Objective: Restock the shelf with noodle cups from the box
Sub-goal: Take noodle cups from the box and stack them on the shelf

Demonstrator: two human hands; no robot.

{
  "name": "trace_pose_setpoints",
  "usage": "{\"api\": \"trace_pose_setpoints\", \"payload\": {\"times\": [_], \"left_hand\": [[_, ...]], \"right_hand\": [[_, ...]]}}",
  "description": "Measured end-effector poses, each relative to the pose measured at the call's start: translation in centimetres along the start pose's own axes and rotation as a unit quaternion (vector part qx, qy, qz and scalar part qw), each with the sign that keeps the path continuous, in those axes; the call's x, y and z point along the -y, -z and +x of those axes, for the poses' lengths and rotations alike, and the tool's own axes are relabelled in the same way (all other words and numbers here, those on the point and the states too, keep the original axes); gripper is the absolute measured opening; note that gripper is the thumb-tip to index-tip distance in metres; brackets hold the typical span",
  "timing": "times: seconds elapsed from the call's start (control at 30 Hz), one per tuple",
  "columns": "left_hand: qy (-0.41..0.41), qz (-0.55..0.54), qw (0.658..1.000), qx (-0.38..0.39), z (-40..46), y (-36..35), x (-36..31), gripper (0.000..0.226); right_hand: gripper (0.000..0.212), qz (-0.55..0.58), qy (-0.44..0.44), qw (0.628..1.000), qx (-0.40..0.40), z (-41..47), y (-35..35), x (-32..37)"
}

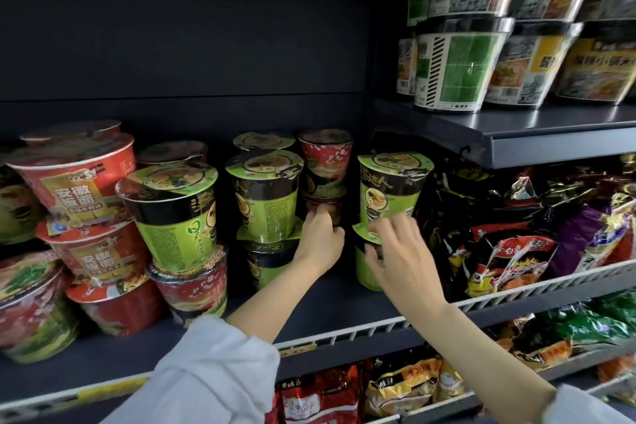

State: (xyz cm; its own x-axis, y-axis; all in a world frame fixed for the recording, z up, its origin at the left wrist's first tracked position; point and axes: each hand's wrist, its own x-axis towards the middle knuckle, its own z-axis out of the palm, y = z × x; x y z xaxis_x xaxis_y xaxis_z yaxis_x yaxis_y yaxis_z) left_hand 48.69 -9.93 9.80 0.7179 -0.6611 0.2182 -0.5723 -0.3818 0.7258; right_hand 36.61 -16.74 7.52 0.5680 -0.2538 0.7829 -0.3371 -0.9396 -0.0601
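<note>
In the head view, the left hand (318,239) reached deep into the shelf (344,306), fingers curled on a dark red cup (323,208) at the back. The right hand (399,258) hovered with fingers spread, just touching the green stacked cups (390,196). This looked like the placing step; next would likely come seating the rear cup squarely and steadying the stack, while the box was out of view.

Dark shelf (344,299): matt painted metal, smooth, with a pale wire-like front rail (361,329). Green noodle cups (390,196) on the shelf: paper-like walls under glossy, wrinkled shrink film that catches highlights. Red bowls (77,182) left of the green cups: the same shiny wrap. Snack bags (509,262) right of the cups: crinkled glossy foil-like plastic. Sleeve (206,379) below the shelf: soft pale matt cloth, creased.
</note>
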Motion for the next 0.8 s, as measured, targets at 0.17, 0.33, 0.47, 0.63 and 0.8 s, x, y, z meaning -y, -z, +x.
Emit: {"api": "trace_pose_setpoints", "payload": {"times": [0.17, 0.33, 0.47, 0.63, 0.8], "left_hand": [[-0.011, 0.129, 0.990, 0.048, 2.2, 0.0, -0.3, 0.040], [0.014, 0.331, 0.939, 0.098, 4.3, -0.8, -0.3, 0.060], [0.055, 0.297, 0.949, 0.091, 5.5, -1.7, -0.9, 0.050], [0.077, 0.211, 0.973, 0.058, 6.1, -2.0, -0.8, 0.051], [0.006, 0.118, 0.990, 0.078, 5.4, -2.5, -1.4, 0.042]], "right_hand": [[0.034, -0.077, 0.095, 0.985, 0.118, 1.1, -2.4, 0.0], [0.058, -0.095, 0.088, 0.978, 0.162, 0.8, -2.5, -0.8], [0.065, -0.086, 0.063, 0.972, 0.211, 1.1, -2.0, -0.6], [0.061, -0.064, 0.077, 0.976, 0.192, 0.8, -2.1, -1.0], [0.060, -0.048, 0.091, 0.983, 0.155, 0.8, -2.4, -1.4]]}}
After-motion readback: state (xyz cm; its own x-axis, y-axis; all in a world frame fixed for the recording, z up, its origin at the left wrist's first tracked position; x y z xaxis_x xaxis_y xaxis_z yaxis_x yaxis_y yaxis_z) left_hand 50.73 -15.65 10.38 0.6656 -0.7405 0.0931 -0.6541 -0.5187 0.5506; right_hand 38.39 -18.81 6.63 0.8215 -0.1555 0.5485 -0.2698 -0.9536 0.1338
